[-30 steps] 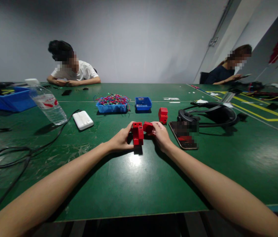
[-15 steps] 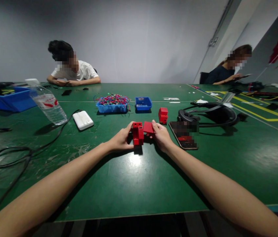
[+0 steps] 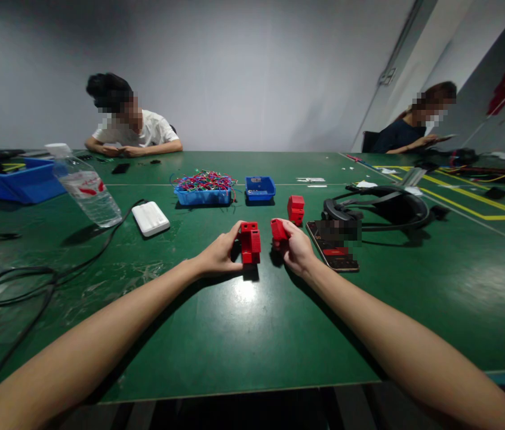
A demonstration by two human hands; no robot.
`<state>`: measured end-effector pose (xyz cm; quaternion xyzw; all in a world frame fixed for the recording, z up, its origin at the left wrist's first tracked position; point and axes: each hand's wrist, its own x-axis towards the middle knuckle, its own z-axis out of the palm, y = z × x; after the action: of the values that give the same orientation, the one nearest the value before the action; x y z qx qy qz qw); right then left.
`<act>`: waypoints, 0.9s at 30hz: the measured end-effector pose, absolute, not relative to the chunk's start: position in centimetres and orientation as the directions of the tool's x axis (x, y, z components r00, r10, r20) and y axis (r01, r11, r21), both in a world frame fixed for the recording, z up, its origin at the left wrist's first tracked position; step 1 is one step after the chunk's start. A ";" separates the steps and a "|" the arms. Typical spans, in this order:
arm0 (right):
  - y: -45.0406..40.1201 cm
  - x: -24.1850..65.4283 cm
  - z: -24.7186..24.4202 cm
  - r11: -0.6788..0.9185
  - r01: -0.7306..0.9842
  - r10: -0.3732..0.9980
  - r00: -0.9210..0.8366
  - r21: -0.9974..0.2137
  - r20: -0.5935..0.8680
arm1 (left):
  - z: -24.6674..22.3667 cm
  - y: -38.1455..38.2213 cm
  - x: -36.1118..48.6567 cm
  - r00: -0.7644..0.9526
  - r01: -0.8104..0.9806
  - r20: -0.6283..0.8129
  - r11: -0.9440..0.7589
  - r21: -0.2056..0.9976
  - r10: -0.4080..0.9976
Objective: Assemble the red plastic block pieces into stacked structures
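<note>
Near the middle of the green table (image 3: 216, 334), my left hand (image 3: 222, 254) grips a red open housing (image 3: 251, 243) by its left side, thumb below and fingers above. My right hand (image 3: 296, 246) holds a smaller red piece (image 3: 279, 230) between thumb and fingers, a short gap to the right of the housing. Another red block (image 3: 296, 209) stands just behind my right hand. Farther back are a blue tray of coloured wires (image 3: 204, 196) and a small blue bin (image 3: 260, 189) with small parts inside.
A phone (image 3: 333, 254) and a black headset (image 3: 378, 209) lie to the right. On the left are a white box (image 3: 150, 218), a tilted water bottle (image 3: 86, 185), a black cable (image 3: 55, 276) and a large blue bin (image 3: 28, 182). Two people sit across the table.
My right hand has moved slightly right, away from the housing, and the red piece in it has turned. My left hand and the housing have stayed almost still.
</note>
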<state>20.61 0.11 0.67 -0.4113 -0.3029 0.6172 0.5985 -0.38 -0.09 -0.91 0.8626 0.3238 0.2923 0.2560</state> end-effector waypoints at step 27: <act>-0.4 20.1 0.8 -0.143 -0.499 0.990 -0.081 -0.855 -0.118 | -0.8 -0.2 -0.3 0.625 0.359 0.371 -0.674 0.645 0.687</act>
<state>20.09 -0.37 0.83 -0.3729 -0.3288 0.6576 0.5660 -0.33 -0.20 -0.77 0.8613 0.3038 0.3088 0.2656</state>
